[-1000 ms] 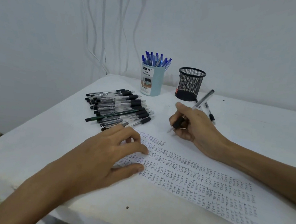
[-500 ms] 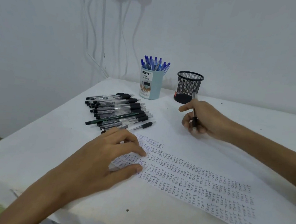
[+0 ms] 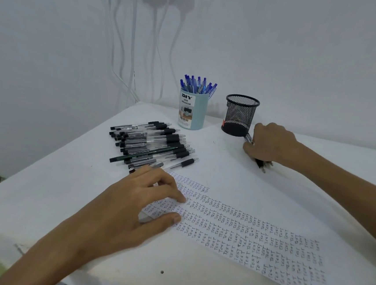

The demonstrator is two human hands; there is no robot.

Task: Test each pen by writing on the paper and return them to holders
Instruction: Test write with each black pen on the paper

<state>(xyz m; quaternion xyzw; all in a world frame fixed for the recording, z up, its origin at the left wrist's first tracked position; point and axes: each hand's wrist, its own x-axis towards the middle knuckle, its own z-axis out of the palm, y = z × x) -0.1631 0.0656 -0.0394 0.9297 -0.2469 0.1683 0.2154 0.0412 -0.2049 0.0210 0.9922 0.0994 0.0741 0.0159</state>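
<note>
Beside the mesh holder (image 3: 240, 115), the right hand (image 3: 272, 143) grips a pen (image 3: 248, 139), likely for return; the left hand (image 3: 130, 205), held flat, pins the paper (image 3: 264, 241) steady.

pen (image 3: 248, 138) mostly hidden inside right hand (image 3: 272, 143), paper (image 3: 267, 219) cut off at bottom edge

Black wire-mesh holder (image 3: 241, 114), matt paper (image 3: 253, 240), clear plastic pens (image 3: 152, 144).

The white table (image 3: 62, 199) bears a paper (image 3: 253, 236) covered in rows of "TEST". A pile of pens (image 3: 150, 145) lies just beside it. A blue holder (image 3: 192, 113) and a mesh holder (image 3: 240, 117) stand behind.
</note>
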